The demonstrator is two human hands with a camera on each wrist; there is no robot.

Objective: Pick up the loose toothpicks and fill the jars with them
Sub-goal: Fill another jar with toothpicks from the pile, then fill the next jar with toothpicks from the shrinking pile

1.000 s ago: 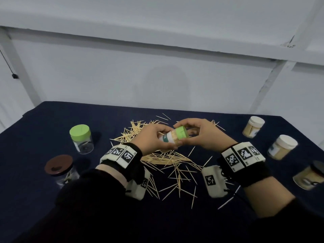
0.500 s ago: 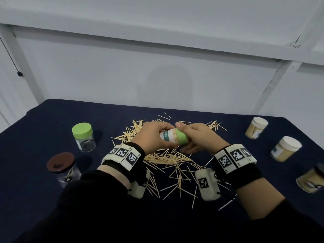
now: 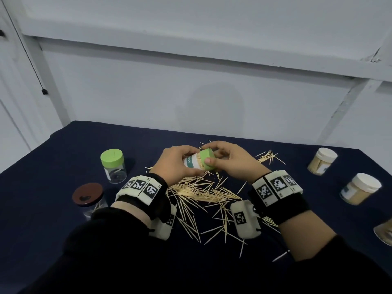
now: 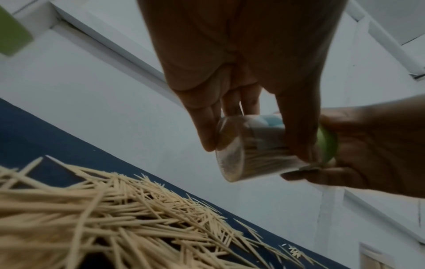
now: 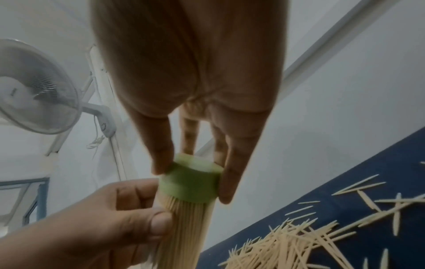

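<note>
A clear jar [image 3: 194, 162] packed with toothpicks lies on its side in the air above the pile. My left hand [image 3: 176, 164] grips its body [image 4: 250, 147]. My right hand [image 3: 229, 159] pinches its green lid [image 3: 206, 159] between thumb and fingers; the right wrist view shows the green lid [image 5: 190, 182] seated on the jar's mouth. Loose toothpicks [image 3: 203, 192] lie scattered on the dark blue table [image 3: 53, 219] under both hands, also seen as a heap of toothpicks [image 4: 103, 209].
A green-lidded jar [image 3: 113, 166] and a brown-lidded jar [image 3: 89, 199] stand at the left. Two white-lidded jars [image 3: 322, 161] [image 3: 359, 188] full of toothpicks stand at the right, another jar [image 3: 384, 232] at the right edge. A wall fan [image 5: 36, 89] hangs behind.
The jar has tilted so its green lid faces more toward me, and my right hand's fingers have shifted round the lid. Both hands stay above the pile.
</note>
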